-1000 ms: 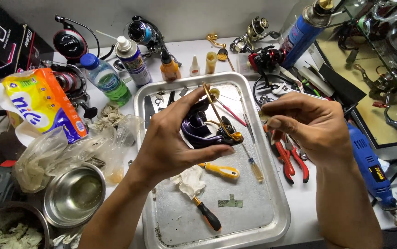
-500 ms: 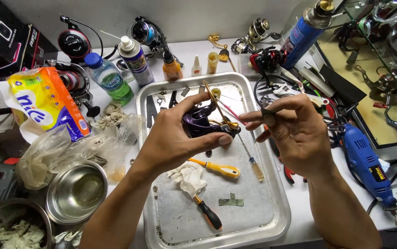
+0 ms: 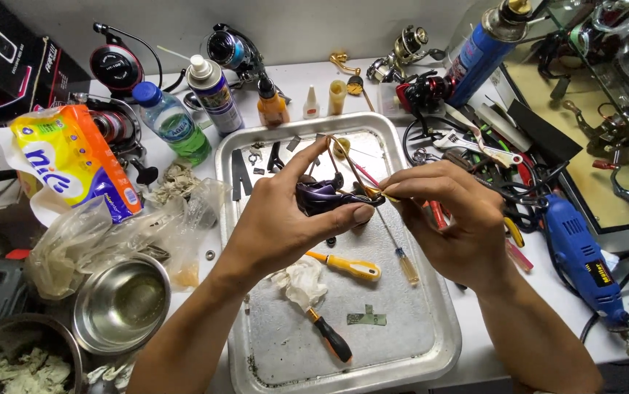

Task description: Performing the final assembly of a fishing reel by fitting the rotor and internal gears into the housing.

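Note:
My left hand (image 3: 282, 219) grips a dark purple fishing reel body (image 3: 323, 195) with a gold wire bail, held above a metal tray (image 3: 431, 343). My right hand (image 3: 449, 215) has its fingertips pinched against the reel's right side, on a small gold part (image 3: 374, 193). On the tray under my hands lie a yellow-handled screwdriver (image 3: 347, 267), a clear-handled screwdriver (image 3: 400, 255), a black and orange screwdriver (image 3: 327, 335) and a crumpled white tissue (image 3: 300, 281).
Bottles stand behind the tray: a green water bottle (image 3: 176, 125), a spray can (image 3: 214, 93), an orange oil bottle (image 3: 271, 106). A blue gas canister (image 3: 486, 47), pliers and a blue rotary tool (image 3: 581, 259) lie right. Steel bowls (image 3: 121, 303), plastic bags and a tissue pack (image 3: 74, 162) sit left.
My right hand has moved left from beside the tray to the reel and now pinches at its right side. My left hand has kept hold of the reel.

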